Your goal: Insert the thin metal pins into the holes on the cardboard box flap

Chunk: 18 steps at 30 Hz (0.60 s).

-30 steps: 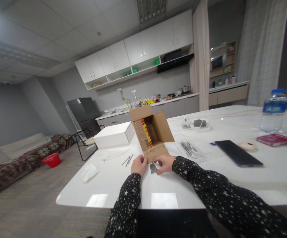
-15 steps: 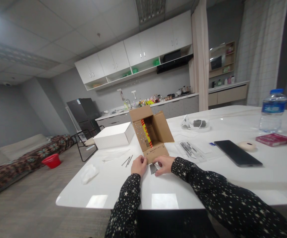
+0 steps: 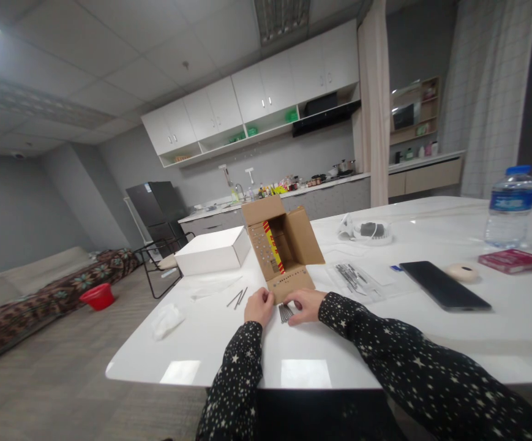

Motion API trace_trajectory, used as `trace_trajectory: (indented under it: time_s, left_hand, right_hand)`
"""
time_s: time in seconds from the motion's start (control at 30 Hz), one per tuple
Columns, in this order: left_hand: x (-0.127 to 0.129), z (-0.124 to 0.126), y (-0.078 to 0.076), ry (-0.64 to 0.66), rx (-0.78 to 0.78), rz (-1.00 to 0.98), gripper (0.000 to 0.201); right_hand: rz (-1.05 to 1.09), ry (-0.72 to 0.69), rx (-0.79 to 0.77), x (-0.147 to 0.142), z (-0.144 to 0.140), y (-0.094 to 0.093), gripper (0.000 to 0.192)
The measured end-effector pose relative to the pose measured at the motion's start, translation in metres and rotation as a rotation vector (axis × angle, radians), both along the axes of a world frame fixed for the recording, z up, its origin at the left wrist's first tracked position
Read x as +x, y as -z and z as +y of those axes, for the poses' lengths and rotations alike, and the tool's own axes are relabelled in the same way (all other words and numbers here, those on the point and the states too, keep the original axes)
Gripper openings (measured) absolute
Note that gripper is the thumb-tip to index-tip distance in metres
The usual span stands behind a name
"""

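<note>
An open cardboard box [image 3: 310, 240] stands tilted on the white table, its front flap [image 3: 293, 280] hanging toward me with rows of small dark dots. My left hand [image 3: 259, 306] is closed, its curled fingers at the flap's lower left corner. Just below the flap's edge lies a fanned row of thin grey metal rods [image 3: 285, 313], too small to name exactly. My right hand [image 3: 306, 305] rests at their right, thumb and index finger apart around them; its other fingers are partly hidden. Several loose dark rods [image 3: 237, 298] lie left of my left hand.
A white box [image 3: 210, 251] sits behind on the left, crumpled white plastic [image 3: 167, 321] in front of it. To the right are a clear pouch of metal tools [image 3: 355, 280], a black phone [image 3: 444, 285], a pink box [image 3: 513, 261], a water bottle [image 3: 509, 211] and a white coiled cable [image 3: 371, 233].
The whole view has shifted slightly. Both hands keep nearly the same place by the flap and the rods.
</note>
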<state>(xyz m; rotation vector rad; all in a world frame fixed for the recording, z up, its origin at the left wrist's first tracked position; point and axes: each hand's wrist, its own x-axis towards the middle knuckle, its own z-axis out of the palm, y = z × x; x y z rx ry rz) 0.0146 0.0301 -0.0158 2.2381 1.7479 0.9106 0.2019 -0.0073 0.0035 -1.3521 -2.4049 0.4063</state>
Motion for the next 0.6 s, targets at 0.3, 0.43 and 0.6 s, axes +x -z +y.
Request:
trace_trajectory:
  time_s: [0.3,0.43,0.6]
  left_hand:
    - [0.0005,-0.0004,-0.0027,0.012,0.002,-0.021,0.028]
    - [0.0011,-0.0003,-0.0019,0.010,0.008,-0.025,0.028]
    - [0.0013,0.0001,-0.0015,0.012,0.009,-0.011,0.029]
  right_hand:
    - [0.002,-0.004,0.015,-0.0006,0.0001,-0.0005,0.052]
    - [0.002,-0.017,0.033,-0.0002,0.0017,0.0010,0.047]
    - [0.006,-0.012,0.048,-0.0003,0.0055,0.0049,0.044]
